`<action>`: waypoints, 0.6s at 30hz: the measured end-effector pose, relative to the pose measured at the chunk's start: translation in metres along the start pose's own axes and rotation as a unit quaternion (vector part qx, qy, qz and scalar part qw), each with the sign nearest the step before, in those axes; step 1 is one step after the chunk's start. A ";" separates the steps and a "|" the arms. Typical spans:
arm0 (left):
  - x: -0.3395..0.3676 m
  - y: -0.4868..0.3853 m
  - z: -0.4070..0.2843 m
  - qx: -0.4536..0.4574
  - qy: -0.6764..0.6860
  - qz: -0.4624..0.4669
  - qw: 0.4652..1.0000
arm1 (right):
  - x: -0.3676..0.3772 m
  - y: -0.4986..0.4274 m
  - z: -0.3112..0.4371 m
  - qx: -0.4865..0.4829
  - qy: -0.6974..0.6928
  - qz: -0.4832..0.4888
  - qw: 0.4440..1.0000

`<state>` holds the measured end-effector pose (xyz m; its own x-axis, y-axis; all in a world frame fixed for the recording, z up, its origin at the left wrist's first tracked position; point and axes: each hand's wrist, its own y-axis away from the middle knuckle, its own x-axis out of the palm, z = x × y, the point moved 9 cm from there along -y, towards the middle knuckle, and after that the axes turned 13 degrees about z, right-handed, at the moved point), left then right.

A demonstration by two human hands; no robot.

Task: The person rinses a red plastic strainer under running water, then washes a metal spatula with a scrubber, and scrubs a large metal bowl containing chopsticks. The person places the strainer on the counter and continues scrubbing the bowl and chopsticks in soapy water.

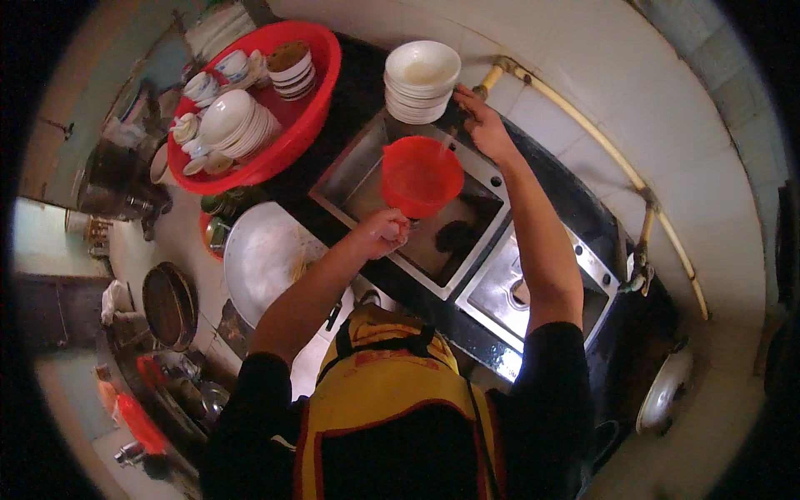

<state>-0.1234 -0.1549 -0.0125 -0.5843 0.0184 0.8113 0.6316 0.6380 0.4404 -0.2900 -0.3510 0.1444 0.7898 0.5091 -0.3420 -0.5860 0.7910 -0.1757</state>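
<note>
My left hand (384, 234) is closed at the near side of a red plastic basin (420, 175), held over the left stainless steel sink (359, 164); it grips the basin's handle or rim, partly hidden by the fingers. A thin stream of water runs into the basin from a tap near my right hand (481, 122). That hand reaches to the tap, just right of a stack of white bowls (420, 94) at the sink's back edge; whether its fingers grip the tap is unclear. Murky water and a dark round thing (455, 237) lie in the sink below.
Stacked white dishes (240, 125) and cups fill a large red tub (328, 81) at the left. A wide metal bowl (250, 250) stands below it. The second sink (494, 294) lies to the right. A yellow pipe (581, 119) runs along the tiled wall.
</note>
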 end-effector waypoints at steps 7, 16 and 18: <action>-0.008 -0.001 0.000 0.008 -0.019 -0.018 1.000 | 0.001 -0.003 -0.001 0.001 -0.010 0.015 1.000; 0.000 -0.007 0.005 0.014 -0.036 0.054 0.998 | 0.000 -0.005 0.000 -0.042 0.041 0.035 0.998; -0.002 -0.007 0.006 0.018 -0.015 0.037 0.999 | -0.001 -0.005 -0.002 -0.045 0.015 0.038 0.998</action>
<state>-0.1296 -0.1549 -0.0189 -0.5528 0.0890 0.8285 0.6551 0.6610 0.3660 -0.2880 -0.3560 0.1433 0.7372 0.5551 -0.3852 -0.6593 0.7159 -0.2300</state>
